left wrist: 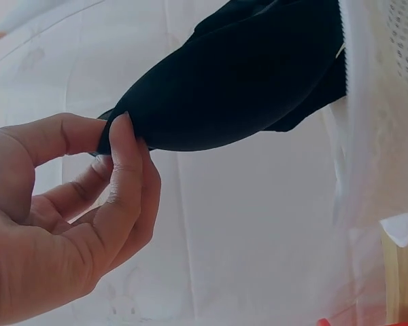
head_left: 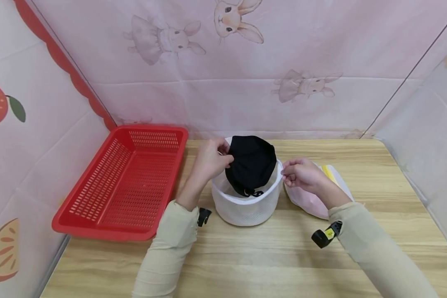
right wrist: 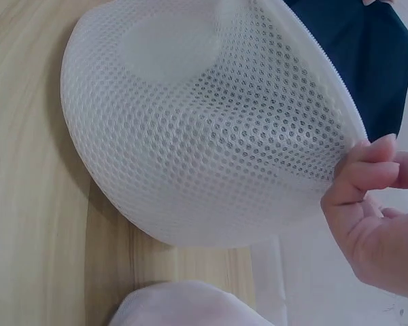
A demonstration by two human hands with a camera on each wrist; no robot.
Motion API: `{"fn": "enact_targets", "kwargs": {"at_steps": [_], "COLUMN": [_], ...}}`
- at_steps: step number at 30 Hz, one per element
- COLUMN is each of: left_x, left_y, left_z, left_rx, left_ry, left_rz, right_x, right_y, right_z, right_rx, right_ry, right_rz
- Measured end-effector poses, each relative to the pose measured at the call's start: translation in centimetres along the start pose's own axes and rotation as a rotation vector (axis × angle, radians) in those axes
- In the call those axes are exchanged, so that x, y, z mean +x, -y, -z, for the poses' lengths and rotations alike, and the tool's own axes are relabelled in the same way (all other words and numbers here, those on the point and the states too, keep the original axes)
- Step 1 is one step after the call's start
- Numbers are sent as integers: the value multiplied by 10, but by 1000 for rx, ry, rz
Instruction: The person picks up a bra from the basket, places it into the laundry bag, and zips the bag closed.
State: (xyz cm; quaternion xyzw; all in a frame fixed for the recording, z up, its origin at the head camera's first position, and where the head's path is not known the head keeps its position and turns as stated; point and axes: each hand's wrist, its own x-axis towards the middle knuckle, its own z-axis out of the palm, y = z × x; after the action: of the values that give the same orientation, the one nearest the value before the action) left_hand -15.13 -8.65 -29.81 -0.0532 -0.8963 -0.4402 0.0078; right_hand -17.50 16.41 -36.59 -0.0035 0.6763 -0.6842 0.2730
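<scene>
A white mesh laundry bag (head_left: 246, 211) with a zipped rim stands unzipped on the table, round like a drum. My left hand (head_left: 213, 159) pinches the edge of a rounded black cloth item (head_left: 250, 161), which hangs partly inside the bag's mouth. Thin dark cords or straps show at its lower end; its exact kind is unclear. In the left wrist view, thumb and fingers grip one tip of the black cloth (left wrist: 224, 81). My right hand (head_left: 301, 176) pinches the right side of the rim, and the right wrist view shows the mesh wall (right wrist: 211, 149) pulled taut there.
A red perforated plastic basket (head_left: 134, 236) sits at the left of the wooden table (head_left: 253, 265). Under and beyond my right hand lies a pale pink and white bundle (head_left: 309, 203) with a yellow strip. A rabbit-printed wall covering (head_left: 227, 103) rises behind the table.
</scene>
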Motion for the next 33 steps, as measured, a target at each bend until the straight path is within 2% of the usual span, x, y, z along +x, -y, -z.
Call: {"fn": "enact_targets", "kwargs": {"at_steps": [4, 9, 16, 23, 26, 33], "left_x": [1, 0, -2, -3, -1, 4], "left_y": [4, 8, 12, 14, 15, 20], "left_z": [0, 0, 3, 12, 14, 1], "left_rx": [21, -2, -48, -100, -95, -93], "left_ry": [13, 27, 64, 201, 259, 331], "left_rz": [-21, -27, 1, -36, -58, -63], "right_x": [0, -1, 1, 1, 2, 4], "right_y": [1, 1, 1, 1, 1, 0], "right_z": [2, 2, 3, 5, 6, 5], "right_rx": [-50, -81, -116, -140, -148, -150], "right_ry": [-17, -39, -82, -90, -96, -114], "right_rz": [15, 34, 39, 63, 66, 71]}}
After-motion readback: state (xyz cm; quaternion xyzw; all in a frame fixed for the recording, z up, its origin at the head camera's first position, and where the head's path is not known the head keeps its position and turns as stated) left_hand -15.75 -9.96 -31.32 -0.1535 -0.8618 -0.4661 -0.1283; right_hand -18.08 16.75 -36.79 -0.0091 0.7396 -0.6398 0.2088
